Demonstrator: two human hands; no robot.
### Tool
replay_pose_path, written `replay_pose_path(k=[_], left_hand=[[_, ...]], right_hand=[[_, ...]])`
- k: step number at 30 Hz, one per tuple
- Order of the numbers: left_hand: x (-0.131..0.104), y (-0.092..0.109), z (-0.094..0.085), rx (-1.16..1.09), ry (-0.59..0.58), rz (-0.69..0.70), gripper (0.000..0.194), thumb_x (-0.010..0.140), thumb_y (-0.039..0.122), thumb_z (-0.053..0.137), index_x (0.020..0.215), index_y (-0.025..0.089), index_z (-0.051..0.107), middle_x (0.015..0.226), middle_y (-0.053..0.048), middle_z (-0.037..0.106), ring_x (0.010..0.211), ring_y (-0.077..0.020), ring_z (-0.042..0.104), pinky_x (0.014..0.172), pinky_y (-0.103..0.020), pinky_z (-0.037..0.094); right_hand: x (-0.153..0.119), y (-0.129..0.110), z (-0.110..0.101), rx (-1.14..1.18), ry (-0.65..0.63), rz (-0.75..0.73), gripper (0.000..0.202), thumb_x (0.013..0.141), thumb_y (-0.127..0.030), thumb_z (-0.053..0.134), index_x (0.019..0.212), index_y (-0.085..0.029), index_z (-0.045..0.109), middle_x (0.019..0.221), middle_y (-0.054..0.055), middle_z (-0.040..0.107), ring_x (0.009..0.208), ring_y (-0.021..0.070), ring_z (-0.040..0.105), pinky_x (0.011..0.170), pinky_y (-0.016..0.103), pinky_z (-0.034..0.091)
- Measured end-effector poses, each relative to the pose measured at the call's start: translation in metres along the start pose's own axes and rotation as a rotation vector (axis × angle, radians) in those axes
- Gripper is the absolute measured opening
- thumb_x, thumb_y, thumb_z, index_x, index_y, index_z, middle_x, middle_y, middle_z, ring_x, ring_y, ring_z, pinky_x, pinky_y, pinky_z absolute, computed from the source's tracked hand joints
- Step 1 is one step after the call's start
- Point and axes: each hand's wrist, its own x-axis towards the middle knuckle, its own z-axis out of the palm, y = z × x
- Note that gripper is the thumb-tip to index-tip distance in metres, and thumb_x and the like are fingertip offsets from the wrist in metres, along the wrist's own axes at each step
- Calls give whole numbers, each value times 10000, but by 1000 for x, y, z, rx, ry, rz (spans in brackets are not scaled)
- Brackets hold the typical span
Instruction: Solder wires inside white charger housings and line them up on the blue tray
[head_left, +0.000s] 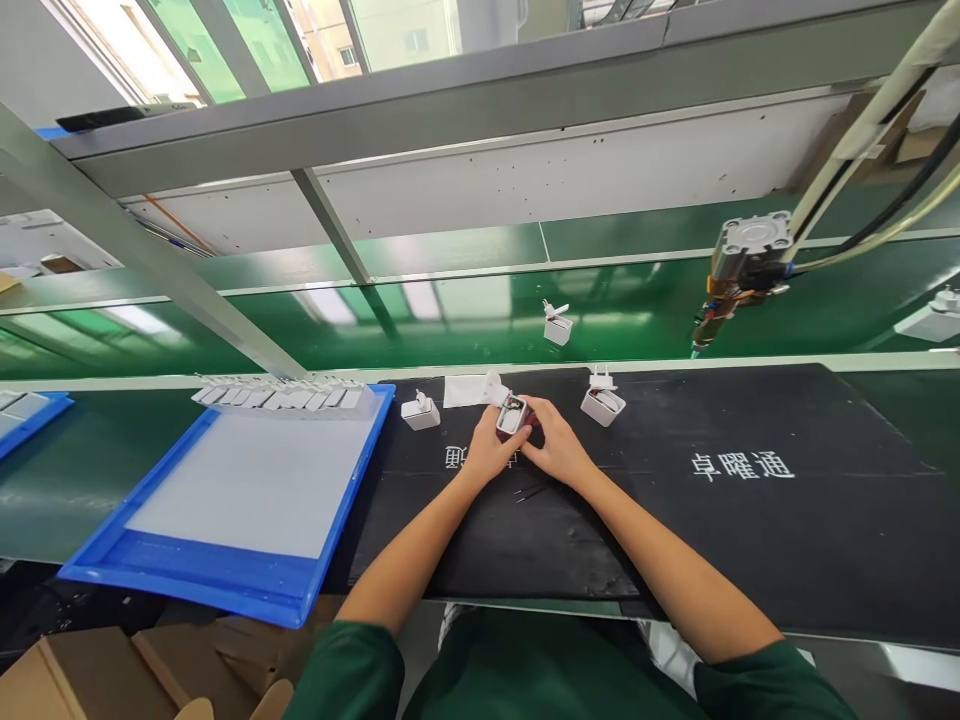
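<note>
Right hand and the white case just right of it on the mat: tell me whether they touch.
Apart. The head view shows bare mat between the right hand and that case.

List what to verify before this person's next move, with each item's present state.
1. Grip: left hand and right hand both on the white charger housing: ok.
2. Plug lid shut on that housing: not ok, it stands open.
3. Wiring inside properly seated: cannot tell, too small.
4. Hands away from the hanging pneumatic cylinder: ok, it hangs well off to the right.
5. Thin dark items on the black mat identified: cannot tell.
</note>
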Motion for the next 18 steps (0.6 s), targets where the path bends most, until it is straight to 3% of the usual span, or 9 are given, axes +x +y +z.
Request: replay_pose_path(k=[2,4,9,12,16,18], left_hand=[[2,0,-6,-10,83,-28,409,827,341,666,1188,158,605,1155,-116,694,1062,-236,659,949,-377,512],[4,2,-14,16,123,-36,348,831,333,654,1127,153,618,1090,-109,711,1006,-224,670,924,-365,510],[4,3,-24,78,129,2,286,821,317,654,1062,170,610,983,-79,726,887,-196,681,829,-316,524],[5,1,-25,131,159,45,258,810,323,667,1013,170,622,903,-64,707,821,-190,665,786,-310,528],[7,2,-25,132,181,158,279,787,279,680,1045,176,651,1006,-86,678,926,-202,652,822,-305,535],[6,4,-24,73,165,134,301,775,282,690,1054,171,661,1020,-91,677,910,-196,655,749,-275,544]], right_hand=[[8,-3,-5,-17,-81,-44,625,752,-116,507,1365,-233,467,1287,112,604,977,208,664,938,417,545],[30,-2,-13,-149,-99,13,618,768,-115,477,1376,-228,471,1281,105,626,1041,211,657,966,403,533],[132,12,-35,-503,-45,238,626,776,-179,558,1390,-119,451,1430,231,486,1329,363,442,1066,542,405],[184,24,-42,-661,-78,367,634,769,-171,584,1382,-93,440,1485,252,417,1391,386,342,1090,593,320],[213,32,-42,-791,-225,549,525,759,-231,679,1248,-81,560,1235,245,621,1191,342,554,940,466,457],[215,32,-39,-843,-289,602,494,771,-242,690,1220,-68,583,1130,231,669,1078,306,628,839,382,490]])
